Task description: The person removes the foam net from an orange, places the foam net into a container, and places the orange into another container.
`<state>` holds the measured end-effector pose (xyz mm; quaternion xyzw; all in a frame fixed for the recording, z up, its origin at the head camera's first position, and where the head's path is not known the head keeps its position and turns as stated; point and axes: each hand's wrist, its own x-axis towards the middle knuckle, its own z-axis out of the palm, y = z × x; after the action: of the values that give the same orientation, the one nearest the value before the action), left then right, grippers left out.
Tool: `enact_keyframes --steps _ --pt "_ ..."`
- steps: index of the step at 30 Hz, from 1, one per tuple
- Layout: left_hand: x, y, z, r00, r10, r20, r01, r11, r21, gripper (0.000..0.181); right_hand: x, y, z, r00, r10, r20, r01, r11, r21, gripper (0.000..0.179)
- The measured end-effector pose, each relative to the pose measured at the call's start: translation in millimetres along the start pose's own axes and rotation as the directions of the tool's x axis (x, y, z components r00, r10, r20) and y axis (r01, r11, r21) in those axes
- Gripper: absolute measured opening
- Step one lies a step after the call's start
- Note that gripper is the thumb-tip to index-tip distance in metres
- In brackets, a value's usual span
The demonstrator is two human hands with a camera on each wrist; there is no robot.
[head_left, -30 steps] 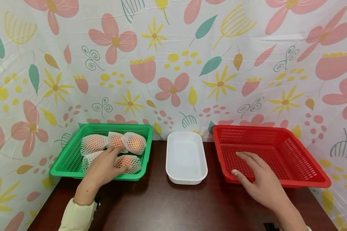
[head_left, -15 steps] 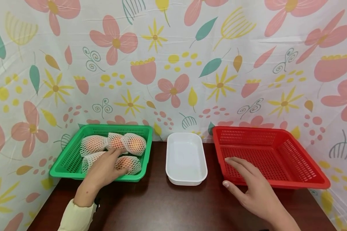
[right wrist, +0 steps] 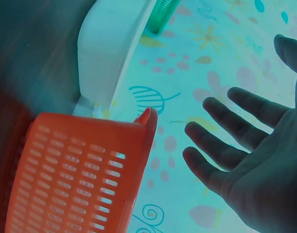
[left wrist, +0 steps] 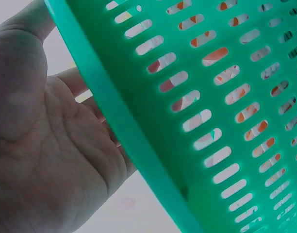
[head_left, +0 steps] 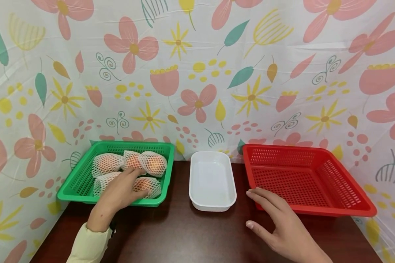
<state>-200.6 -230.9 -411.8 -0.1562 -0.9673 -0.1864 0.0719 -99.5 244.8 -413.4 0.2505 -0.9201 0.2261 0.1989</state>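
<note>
Several round orange-red fruits in white foam nets [head_left: 108, 164] lie in the green basket [head_left: 69, 190] at the left. My left hand [head_left: 120, 191] reaches over the basket's front rim, palm down. Its thumb and fingertips lie around the front right netted fruit [head_left: 148, 187], without a visible grip. In the left wrist view its palm [left wrist: 56, 141] is outside the rim, and the fingers pass behind it. My right hand [head_left: 281, 226] hangs with spread fingers near the front left corner of the red basket [head_left: 316, 209], holding nothing. The right wrist view shows those fingers [right wrist: 231, 121] apart from the basket.
Between the two baskets, a white rectangular dish [head_left: 212, 182] stands on the dark brown table [head_left: 184, 237]. Close behind all three hangs a flower-patterned cloth [head_left: 197, 73].
My right hand has drawn left and toward me, from over the red basket to just in front of its left corner. The left hand stays among the netted fruits.
</note>
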Motion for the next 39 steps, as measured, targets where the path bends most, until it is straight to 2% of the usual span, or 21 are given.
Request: enact_keyframes --steps 7,12,16,21,25,32,39 --pt "4.5 0.5 1.3 1.000 0.008 0.027 -0.008 1.000 -0.006 0.068 -2.1 -8 3 0.998 0.019 0.056 -0.019 1.000 -0.005 0.080" --pt "7.5 -2.2 2.3 0.997 0.002 0.081 0.000 1.000 -0.023 0.071 -3.5 -13 6 0.997 -0.001 0.080 0.001 1.000 0.002 0.080" --pt "9.4 -4.6 2.5 0.993 0.000 0.118 0.005 0.999 -0.040 0.068 -4.4 -15 8 0.994 0.012 0.105 -0.011 1.000 -0.004 0.078" --pt "11.3 -4.4 1.8 0.981 -0.014 0.195 0.023 0.999 -0.046 0.067 -5.3 -18 10 0.992 0.033 0.123 -0.032 0.999 -0.014 0.077" --pt "14.3 -5.4 1.0 0.969 -0.014 0.249 0.032 0.997 -0.072 0.065 -5.1 -18 12 0.994 -0.012 0.106 0.010 1.000 0.020 0.079" --pt "18.1 -8.8 1.8 0.965 -0.004 0.262 0.027 0.996 -0.086 0.064 -6.1 -17 14 0.995 -0.024 0.092 0.022 1.000 0.022 0.079" --pt "20.1 -9.4 3.0 0.957 -0.054 0.284 0.086 0.991 -0.100 0.065 -6.4 -16 15 0.995 -0.011 0.097 0.010 1.000 0.011 0.078"
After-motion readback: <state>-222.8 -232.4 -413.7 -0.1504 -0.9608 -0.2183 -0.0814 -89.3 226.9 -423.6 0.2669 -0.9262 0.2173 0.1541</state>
